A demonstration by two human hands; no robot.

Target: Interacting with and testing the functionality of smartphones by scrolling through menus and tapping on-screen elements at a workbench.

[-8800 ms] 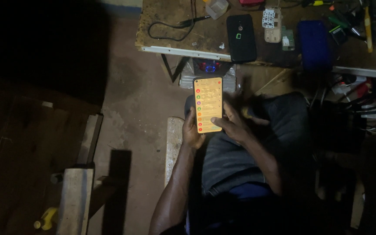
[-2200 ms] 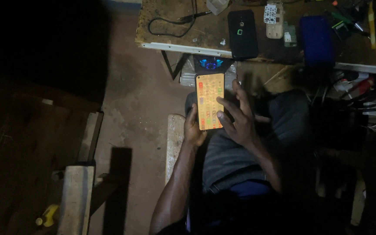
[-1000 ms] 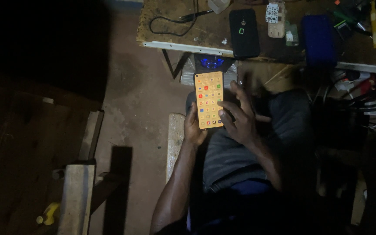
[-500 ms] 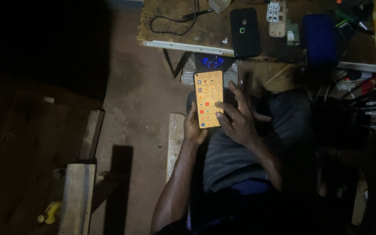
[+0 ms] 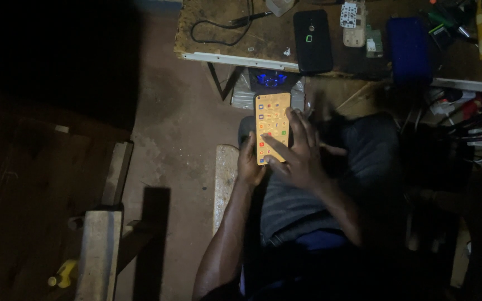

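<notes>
Closest to me, low on the left, I see a pale wooden bench [image 5: 99,251] with a small yellow bottle [image 5: 62,274] beside its near end on the brown floor [image 5: 179,128]. Just past that, my left hand [image 5: 250,164] is wrapped around the lower left edge of a lit smartphone [image 5: 273,127], gripping it from behind and the side, with its thumb at the screen's lower rim. My right hand [image 5: 299,153] lies spread and loose across the phone's right half, not gripping anything; its thumb tip rests on the lower part of the screen and the fingers fan up along the right edge. The phone stands upright over my lap, above dark grey trousers [image 5: 330,167]. Its screen glows warm orange-yellow and carries a grid of small round icons in red, green and white; it is the brightest thing in an otherwise dark scene. Just beyond its top edge a small blue light [image 5: 270,79] shines under the workbench [image 5: 230,47]. Farther off, on that scuffed wooden top, a black cable [image 5: 218,30] loops at the left, a black phone [image 5: 312,40] lies flat, a small white keypad part [image 5: 350,17] sits beside it, and a dark blue box [image 5: 408,47] stands further right.
</notes>
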